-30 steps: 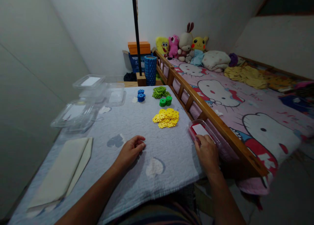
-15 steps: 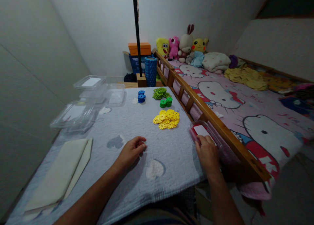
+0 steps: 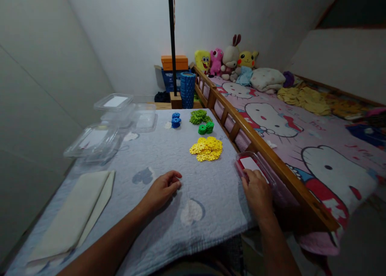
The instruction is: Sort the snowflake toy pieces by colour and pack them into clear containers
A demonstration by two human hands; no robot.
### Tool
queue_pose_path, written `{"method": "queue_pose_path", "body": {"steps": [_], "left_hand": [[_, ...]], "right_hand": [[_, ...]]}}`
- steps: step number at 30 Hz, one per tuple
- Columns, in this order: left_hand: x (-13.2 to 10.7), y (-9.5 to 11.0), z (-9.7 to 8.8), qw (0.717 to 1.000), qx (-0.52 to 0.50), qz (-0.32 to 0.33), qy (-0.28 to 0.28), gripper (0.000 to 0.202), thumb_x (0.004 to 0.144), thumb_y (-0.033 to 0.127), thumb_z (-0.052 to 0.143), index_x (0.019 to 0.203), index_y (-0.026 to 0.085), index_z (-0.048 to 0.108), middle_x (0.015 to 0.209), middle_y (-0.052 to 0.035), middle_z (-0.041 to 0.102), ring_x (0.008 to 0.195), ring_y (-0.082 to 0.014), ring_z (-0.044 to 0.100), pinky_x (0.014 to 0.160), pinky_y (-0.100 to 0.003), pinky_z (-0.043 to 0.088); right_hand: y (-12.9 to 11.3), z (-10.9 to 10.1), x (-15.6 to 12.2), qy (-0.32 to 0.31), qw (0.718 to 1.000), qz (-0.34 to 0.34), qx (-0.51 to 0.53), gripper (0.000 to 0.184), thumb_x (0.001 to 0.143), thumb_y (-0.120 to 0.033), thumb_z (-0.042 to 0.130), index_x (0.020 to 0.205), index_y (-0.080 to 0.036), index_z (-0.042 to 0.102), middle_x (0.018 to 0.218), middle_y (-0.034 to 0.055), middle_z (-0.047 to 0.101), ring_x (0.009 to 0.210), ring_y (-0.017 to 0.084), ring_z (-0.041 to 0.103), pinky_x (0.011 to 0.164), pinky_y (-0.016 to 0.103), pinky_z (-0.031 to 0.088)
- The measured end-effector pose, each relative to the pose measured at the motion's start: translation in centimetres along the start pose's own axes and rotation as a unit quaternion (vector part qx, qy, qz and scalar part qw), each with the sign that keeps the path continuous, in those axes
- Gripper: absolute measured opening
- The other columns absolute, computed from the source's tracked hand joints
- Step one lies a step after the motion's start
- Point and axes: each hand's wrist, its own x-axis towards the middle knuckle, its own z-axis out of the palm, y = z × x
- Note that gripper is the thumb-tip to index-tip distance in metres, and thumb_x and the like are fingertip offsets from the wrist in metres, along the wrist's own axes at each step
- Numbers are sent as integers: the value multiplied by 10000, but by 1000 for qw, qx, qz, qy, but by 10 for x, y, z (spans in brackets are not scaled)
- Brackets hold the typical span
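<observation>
My left hand (image 3: 163,188) rests on the quilted table cover (image 3: 169,155), fingers curled loosely, thumb and fingertips together, nothing visible in them. My right hand (image 3: 257,192) lies on the near end of a clear plastic box with a red base and white label (image 3: 252,165) at the table's right edge, fingers bent over it. A heap of yellow flower-shaped discs (image 3: 207,148) lies ahead between the hands. Farther back sit two dark green stacks (image 3: 206,127), a light green heap (image 3: 198,116) and a blue stack (image 3: 175,120).
Clear plastic containers (image 3: 96,139) and lids (image 3: 116,103) stand at the left rear. A folded cream cloth (image 3: 75,211) lies near left. A wooden bed rail (image 3: 259,147) borders the table's right; plush toys (image 3: 229,61) sit on the bed. A black pole (image 3: 172,43) rises behind.
Both hands stay where they were on the cover and the box. The view has tilted slightly, shifting everything a little down and right.
</observation>
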Motion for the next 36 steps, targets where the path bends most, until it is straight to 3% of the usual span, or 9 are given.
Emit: {"method": "queue_pose_path", "body": {"steps": [7,36], "left_hand": [[0,2,-2,999,20,1,-34,293,829,398,598,1028,183,601,713,38,507,592,-113,480,560,-241,370],[-4,10,-4,997,73,25,-29,299,802,412,627,990,184,667,702,10,577,611,-142,509,582,-258,381]], "right_hand": [[-1,-2,0,-6,1000,-6,2,247,956,-173,571,1171,-150,692,1033,102,670,941,216,626,825,306,411],[-7,-6,2,-15,999,15,-29,244,977,-207,558,1164,-161,709,1021,103,655,900,208,617,775,296,389]]}}
